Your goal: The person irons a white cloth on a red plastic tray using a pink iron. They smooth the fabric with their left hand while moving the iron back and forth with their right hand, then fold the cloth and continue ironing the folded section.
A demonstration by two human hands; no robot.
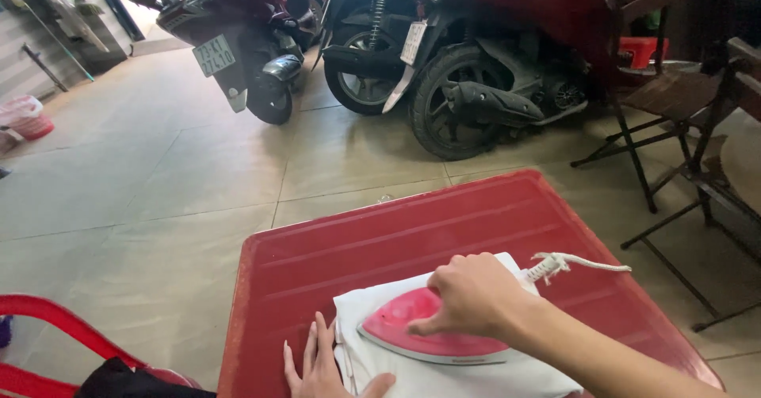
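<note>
Looking down from my head camera, my right hand (473, 293) is closed around the handle of the pink and white plastic clothes iron (428, 336), fingers curled over the top so I can press its flat sole down onto the folded white cloth (476, 374). The iron's pointed nose faces my left, and its braided white cord (572, 263) trails off to the right across the table — kept behind the iron, clear of the cloth.

My left hand (321, 365) lies open and flat, fingers spread and pointing away from me, palm down at the left edge of the white cloth, with the thumb reaching onto the fabric just under the iron's nose. It grips nothing; it rests there to pin the cloth so it does not slide or bunch.

The cloth sits near the close edge of the red plastic table top (380, 239), within easy reach, with bare red surface beyond it.

Around me: the curved arm of a red plastic chair (55, 315) at lower left with something dark on it, beige floor tiles (143, 192), two parked dark red scooters (491, 57) ahead, and a dark folding wooden chair (674, 105) to the right, well apart from the table.
</note>
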